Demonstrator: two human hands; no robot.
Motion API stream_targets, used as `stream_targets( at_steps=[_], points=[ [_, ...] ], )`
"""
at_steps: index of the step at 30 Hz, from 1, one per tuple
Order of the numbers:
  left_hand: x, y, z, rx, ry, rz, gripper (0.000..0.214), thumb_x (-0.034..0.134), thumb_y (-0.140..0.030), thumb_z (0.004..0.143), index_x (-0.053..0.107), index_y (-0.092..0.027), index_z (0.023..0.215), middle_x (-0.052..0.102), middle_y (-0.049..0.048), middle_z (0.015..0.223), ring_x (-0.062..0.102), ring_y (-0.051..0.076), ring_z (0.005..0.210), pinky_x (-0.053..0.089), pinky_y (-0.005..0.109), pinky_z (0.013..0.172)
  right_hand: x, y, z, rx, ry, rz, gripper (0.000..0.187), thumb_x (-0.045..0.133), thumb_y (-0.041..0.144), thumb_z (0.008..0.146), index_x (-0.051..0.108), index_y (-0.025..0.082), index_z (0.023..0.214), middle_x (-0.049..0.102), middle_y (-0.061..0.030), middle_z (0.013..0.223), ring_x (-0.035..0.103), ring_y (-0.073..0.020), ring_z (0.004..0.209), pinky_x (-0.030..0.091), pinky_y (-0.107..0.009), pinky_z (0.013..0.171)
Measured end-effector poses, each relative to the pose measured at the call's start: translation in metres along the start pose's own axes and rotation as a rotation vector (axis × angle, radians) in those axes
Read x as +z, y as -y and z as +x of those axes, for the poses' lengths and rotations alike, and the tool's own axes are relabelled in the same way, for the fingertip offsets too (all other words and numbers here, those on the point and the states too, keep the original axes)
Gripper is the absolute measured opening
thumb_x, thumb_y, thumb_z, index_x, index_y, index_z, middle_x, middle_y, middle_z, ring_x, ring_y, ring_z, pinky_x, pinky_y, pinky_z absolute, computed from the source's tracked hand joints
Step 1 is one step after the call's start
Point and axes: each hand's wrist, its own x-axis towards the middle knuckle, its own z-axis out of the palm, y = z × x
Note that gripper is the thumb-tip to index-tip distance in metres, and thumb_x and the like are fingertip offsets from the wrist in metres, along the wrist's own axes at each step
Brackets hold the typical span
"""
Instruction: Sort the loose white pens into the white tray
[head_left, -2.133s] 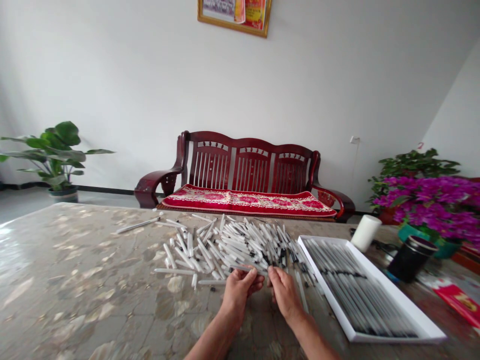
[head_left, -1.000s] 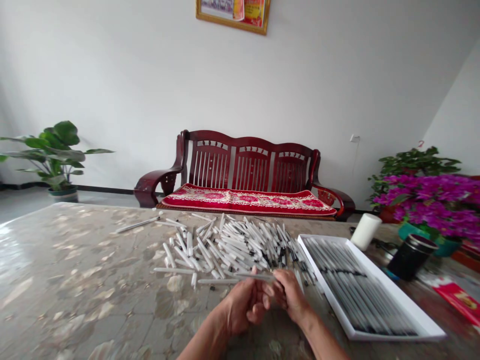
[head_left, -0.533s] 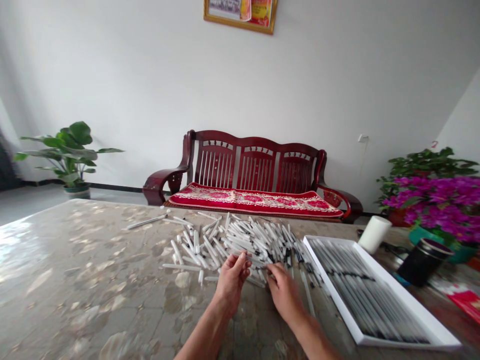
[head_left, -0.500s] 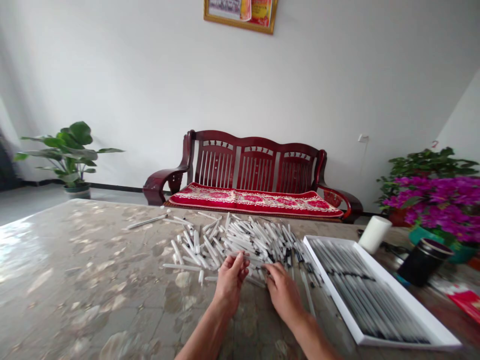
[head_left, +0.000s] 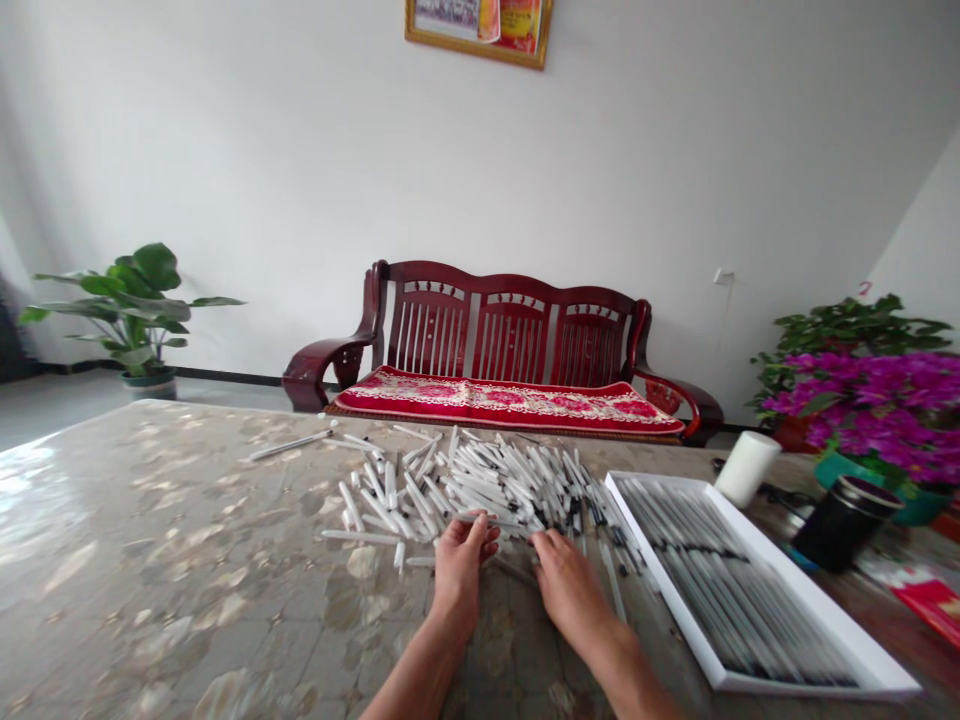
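Observation:
A loose pile of pen parts (head_left: 495, 475), mostly whitish and clear with some black ends, lies across the middle of the table. At its near edge my left hand (head_left: 459, 565) pinches a slim, clear pen (head_left: 469, 517) between thumb and fingers. My right hand (head_left: 568, 585) is just to the right, palm down, its fingers bent together at the pile's edge. What lies under those fingertips is hidden. A white shallow box (head_left: 757, 545) stands to the right, with rows of clear pens (head_left: 757, 610) with dark ends lying inside.
Single pens lie at the left (head_left: 289, 445) of the pile. Behind the box are a white roll (head_left: 748, 470), a black cup (head_left: 847, 522) and a pot of purple flowers (head_left: 877, 420). A red wooden bench (head_left: 510, 340) stands beyond the patterned table (head_left: 187, 560).
Both hands stay almost in place at the pile's near edge. The left hand tilts slightly with its pen. The right hand dips a little lower, and the whole view shifts slightly.

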Motion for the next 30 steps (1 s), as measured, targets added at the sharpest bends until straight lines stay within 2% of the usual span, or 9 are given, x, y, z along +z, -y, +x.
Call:
stream_targets(
  at_steps=[5,12,16,20,25,30],
  points=[
    [-0.001,0.003,0.0,-0.003,0.027,-0.037,0.046,0.09,-0.043,0.047,0.067,-0.015,0.075,0.068,-0.0008,0.066,0.065,0.012,0.061,0.05,0.023,0.058,0.001,-0.004,-0.006,0.025,-0.058,0.009,0.038,0.043,-0.004,0.078,0.07,0.021,0.085,0.071,-0.0082,0.092,0.066,-0.0204,0.091,0.046,-0.028,0.079],
    [0.002,0.003,-0.005,-0.028,0.093,-0.037,0.044,0.09,-0.043,0.048,0.067,-0.016,0.074,0.067,-0.0016,0.064,0.065,0.012,0.06,0.05,0.023,0.058,0.007,-0.021,0.0,0.067,-0.284,0.537,0.027,0.048,0.016,0.081,0.068,0.022,0.098,0.071,-0.0064,0.095,0.068,-0.0208,0.089,0.053,-0.031,0.08],
    [0.005,0.003,-0.009,-0.064,0.127,-0.032,0.043,0.091,-0.04,0.047,0.066,-0.016,0.072,0.066,-0.0023,0.061,0.063,0.012,0.057,0.05,0.023,0.057,0.008,-0.019,0.001,0.091,-0.361,0.706,0.026,0.052,0.023,0.081,0.067,0.022,0.103,0.072,-0.008,0.098,0.069,-0.022,0.087,0.056,-0.032,0.078],
    [0.005,0.004,-0.009,-0.075,0.134,-0.046,0.045,0.091,-0.042,0.046,0.066,-0.016,0.073,0.067,-0.002,0.061,0.065,0.012,0.059,0.051,0.023,0.057,0.008,-0.016,-0.001,0.125,-0.352,0.768,0.028,0.057,0.028,0.082,0.066,0.023,0.108,0.074,-0.008,0.097,0.07,-0.0226,0.083,0.057,-0.034,0.075],
    [0.005,0.004,-0.007,-0.07,0.124,-0.071,0.046,0.092,-0.042,0.045,0.067,-0.016,0.074,0.068,-0.0018,0.063,0.065,0.012,0.06,0.051,0.022,0.057,0.009,-0.02,-0.002,0.096,-0.382,0.757,0.024,0.058,0.03,0.084,0.066,0.023,0.106,0.073,-0.0093,0.1,0.07,-0.0236,0.087,0.057,-0.036,0.079],
    [0.005,0.005,-0.008,-0.078,0.127,-0.071,0.044,0.091,-0.042,0.046,0.065,-0.016,0.071,0.065,-0.003,0.06,0.065,0.012,0.059,0.05,0.022,0.057,0.009,-0.021,-0.001,0.086,-0.429,0.825,0.029,0.056,0.038,0.088,0.066,0.022,0.109,0.07,-0.0117,0.108,0.068,-0.0238,0.094,0.056,-0.034,0.081]
  ],
)
